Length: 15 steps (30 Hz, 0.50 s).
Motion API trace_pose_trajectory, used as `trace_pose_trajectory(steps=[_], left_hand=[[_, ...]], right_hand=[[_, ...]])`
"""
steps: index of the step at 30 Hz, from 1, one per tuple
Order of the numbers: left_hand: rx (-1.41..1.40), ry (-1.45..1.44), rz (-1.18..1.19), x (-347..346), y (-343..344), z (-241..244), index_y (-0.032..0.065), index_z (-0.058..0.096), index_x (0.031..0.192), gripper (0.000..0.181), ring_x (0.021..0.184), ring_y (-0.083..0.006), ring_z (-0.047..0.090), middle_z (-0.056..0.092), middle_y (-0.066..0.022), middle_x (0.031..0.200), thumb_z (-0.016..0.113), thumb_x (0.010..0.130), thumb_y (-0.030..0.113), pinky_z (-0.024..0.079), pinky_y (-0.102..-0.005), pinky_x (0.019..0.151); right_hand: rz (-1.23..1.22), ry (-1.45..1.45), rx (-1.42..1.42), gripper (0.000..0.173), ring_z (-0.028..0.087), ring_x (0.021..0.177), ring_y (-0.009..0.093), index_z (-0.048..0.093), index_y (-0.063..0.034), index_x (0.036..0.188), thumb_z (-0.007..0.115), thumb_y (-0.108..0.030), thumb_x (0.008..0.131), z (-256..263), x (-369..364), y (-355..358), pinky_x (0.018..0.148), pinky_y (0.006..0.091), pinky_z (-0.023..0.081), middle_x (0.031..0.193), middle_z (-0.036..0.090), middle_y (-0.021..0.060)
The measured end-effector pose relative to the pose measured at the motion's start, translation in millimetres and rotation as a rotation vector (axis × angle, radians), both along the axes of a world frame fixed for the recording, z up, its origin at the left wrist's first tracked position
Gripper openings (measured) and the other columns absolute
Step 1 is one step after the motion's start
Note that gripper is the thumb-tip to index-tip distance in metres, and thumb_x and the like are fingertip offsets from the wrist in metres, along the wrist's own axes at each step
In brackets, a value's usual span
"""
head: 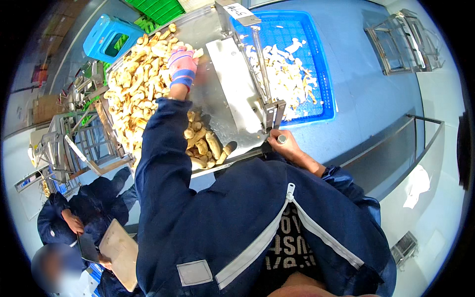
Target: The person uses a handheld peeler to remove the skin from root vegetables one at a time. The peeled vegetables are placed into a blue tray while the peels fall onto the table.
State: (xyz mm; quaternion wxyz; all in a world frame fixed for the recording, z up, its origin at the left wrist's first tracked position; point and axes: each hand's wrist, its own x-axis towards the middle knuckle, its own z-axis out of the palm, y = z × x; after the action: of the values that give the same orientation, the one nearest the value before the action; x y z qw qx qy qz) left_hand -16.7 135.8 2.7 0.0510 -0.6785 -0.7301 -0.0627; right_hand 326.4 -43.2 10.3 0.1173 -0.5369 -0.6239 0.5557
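Observation:
My left hand, in a pink and blue striped knit glove, is over the right edge of a heap of whole mushrooms on a stainless steel table. A pale mushroom sticks out at its fingertips. Bare, my right hand is wrapped around a round metal handle at the near end of a lever cutter. A coil spring stands along this cutter. Left of it lies a white cutting board. More mushrooms lie by the table's near edge, partly behind my left sleeve.
Beyond the cutter, a blue plastic crate holds sliced mushroom pieces. A blue stool and green crates stand past the table. At lower left, a co-worker holds a dark blade and a board. Metal frames stand at left.

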Motion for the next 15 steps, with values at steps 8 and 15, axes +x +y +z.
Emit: trace_pose_trajectory(steps=[8,15], left_hand=[[-0.102,-1.489,0.292,142.1,-82.8,-42.2,0.0003,0.06,0.094,0.027,0.06,-0.01,0.057,0.064,-0.0045,0.077,0.066,0.074,0.017,0.046,-0.0234,0.052],[0.036,-1.561,0.335,163.1,-91.3,-50.5,-0.003,0.058,0.099,0.023,0.06,-0.0118,0.057,0.063,-0.0072,0.079,0.056,0.077,0.004,0.046,-0.0228,0.053]], right_hand=[[-0.07,0.299,-0.234,0.025,0.042,0.036,0.009,0.043,-0.0063,0.054,0.051,-0.011,0.077,104.6,-20.1,33.0,0.036,0.0249,0.034,0.042,0.043,0.0006],[-0.063,0.231,-0.201,0.025,0.043,0.038,0.01,0.042,-0.0048,0.054,0.049,-0.011,0.078,82.6,-15.4,20.0,0.038,0.0264,0.033,0.044,0.044,0.0026]])
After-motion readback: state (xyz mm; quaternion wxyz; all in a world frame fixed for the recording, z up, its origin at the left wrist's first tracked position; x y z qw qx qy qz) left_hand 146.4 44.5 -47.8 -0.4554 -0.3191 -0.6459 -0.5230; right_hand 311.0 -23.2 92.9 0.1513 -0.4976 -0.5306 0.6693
